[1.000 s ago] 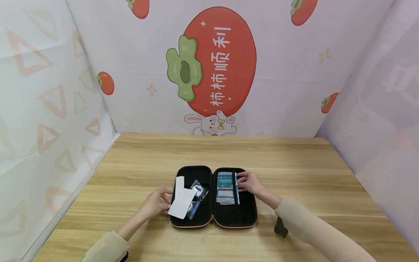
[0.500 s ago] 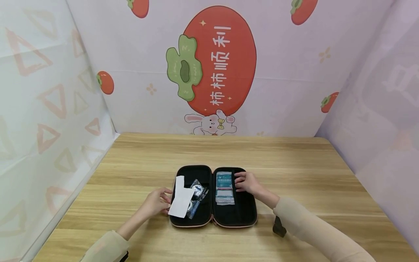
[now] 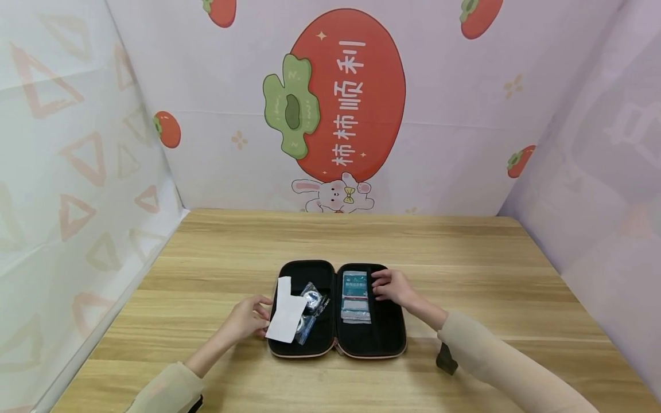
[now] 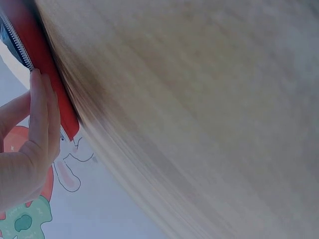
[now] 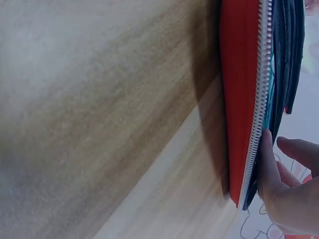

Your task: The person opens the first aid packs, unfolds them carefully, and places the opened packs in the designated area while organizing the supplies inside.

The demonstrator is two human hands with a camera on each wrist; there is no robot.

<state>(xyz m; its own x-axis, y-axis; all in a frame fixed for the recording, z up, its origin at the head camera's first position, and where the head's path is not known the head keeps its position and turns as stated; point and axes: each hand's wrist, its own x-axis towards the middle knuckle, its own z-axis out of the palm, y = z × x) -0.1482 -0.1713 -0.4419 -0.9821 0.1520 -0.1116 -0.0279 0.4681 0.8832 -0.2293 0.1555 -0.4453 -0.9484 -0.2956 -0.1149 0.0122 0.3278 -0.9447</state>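
A black-lined case (image 3: 388, 338) with a red outside and a zip lies unfolded flat on the table. Its right half holds teal and white packets (image 3: 355, 289), their right edges against a dark strap. In the left half are a white cut paper (image 3: 287, 314) and small clear-wrapped items (image 3: 311, 299). My left hand (image 3: 249, 318) touches the left rim; in the left wrist view its straight fingers (image 4: 42, 112) lie along the red wall. My right hand (image 3: 395, 288) reaches over the right half, fingertips beside the strap; the right wrist view shows its fingers (image 5: 271, 169) inside the zip edge.
The wooden table (image 3: 330, 241) runs back to a printed cloth wall (image 3: 444, 132) with a large persimmon picture. More cloth hangs at the left and right sides. A dark block-like piece (image 3: 446, 360) shows under the right forearm.
The pale packet edge that showed right of the dark strap has gone from sight. My right fingers stay near the strap with small shifts. The left hand has not visibly moved.
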